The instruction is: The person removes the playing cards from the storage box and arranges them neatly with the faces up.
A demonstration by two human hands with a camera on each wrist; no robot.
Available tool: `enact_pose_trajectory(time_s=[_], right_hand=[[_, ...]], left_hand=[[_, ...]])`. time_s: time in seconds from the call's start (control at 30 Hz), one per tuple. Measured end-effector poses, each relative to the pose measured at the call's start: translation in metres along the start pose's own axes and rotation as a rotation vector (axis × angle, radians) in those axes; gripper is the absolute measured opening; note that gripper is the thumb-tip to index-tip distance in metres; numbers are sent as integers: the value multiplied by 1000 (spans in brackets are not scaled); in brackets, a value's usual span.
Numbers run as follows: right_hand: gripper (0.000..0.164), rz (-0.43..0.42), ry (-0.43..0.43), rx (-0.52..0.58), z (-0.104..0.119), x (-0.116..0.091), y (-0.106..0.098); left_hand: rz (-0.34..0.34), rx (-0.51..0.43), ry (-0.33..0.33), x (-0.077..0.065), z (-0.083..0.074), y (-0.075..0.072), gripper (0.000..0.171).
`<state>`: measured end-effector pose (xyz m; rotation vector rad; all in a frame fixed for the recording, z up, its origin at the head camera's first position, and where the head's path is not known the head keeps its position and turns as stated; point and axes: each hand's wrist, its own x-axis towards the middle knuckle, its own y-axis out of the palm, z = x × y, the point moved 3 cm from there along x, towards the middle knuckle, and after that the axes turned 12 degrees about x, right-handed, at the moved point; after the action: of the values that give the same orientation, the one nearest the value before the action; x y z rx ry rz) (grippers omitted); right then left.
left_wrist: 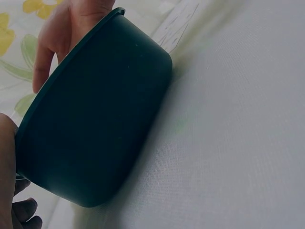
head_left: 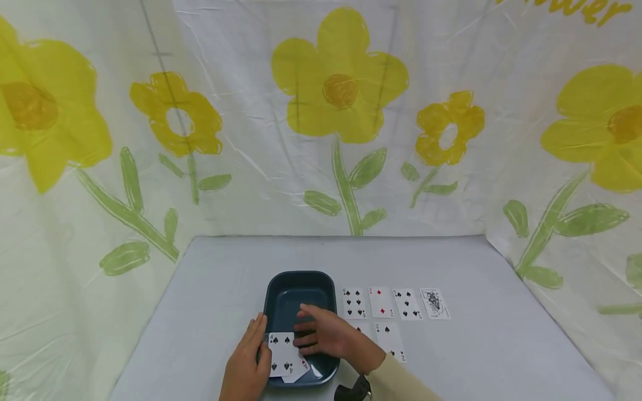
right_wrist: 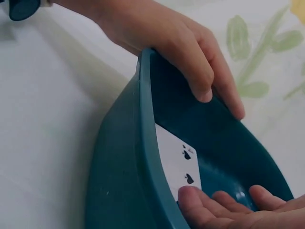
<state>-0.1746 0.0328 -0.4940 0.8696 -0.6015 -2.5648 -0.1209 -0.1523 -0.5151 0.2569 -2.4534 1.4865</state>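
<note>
A dark blue-green dish (head_left: 273,289) stands on the table. Inside its near end, a four of spades (head_left: 281,353) lies over another card (head_left: 298,374) with a red mark, mostly covered. At the left side, my left hand (head_left: 246,359) holds the rim; in the right wrist view the thumb hooks over the inside while the fingers stay outside. Over the dish hovers my right hand (head_left: 323,337), fingers spread and relaxed, reaching in from the right. Its fingertips come close to the four of spades (right_wrist: 183,167); contact cannot be told. Nothing shows in its grasp.
Right of the dish lies a row of face-up cards: six of spades (head_left: 354,303), two of diamonds (head_left: 381,302), five of spades (head_left: 408,304), joker (head_left: 434,304). Nearer are a two of spades (head_left: 387,340) and a partly hidden card (head_left: 362,327). A flowered curtain (head_left: 261,195) surrounds the table.
</note>
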Motion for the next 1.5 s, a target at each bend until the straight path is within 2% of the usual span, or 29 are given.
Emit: enact_pose_trajectory(time_s=[0.33, 0.5, 0.8, 1.03, 1.3, 1.5], right_hand=[[60, -64, -27, 34, -2, 2, -1], [50, -36, -12, -6, -4, 3, 1], [36, 17, -8, -192, -8, 6, 7], [35, 60, -9, -163, -11, 6, 8], [29, 4, -64, -162, -12, 6, 7], [29, -1, -93, -175, -11, 5, 6]], left_hand=[[40, -11, -14, -1, 1, 0, 52], [45, -17, -20, -1, 2, -1, 52], [-3, -26, 10, -1, 4, 1, 50], [-5, -21, 10, 0, 3, 2, 50], [44, -21, -20, -1, 3, 2, 48], [95, -5, -39, 0, 2, 2, 47]])
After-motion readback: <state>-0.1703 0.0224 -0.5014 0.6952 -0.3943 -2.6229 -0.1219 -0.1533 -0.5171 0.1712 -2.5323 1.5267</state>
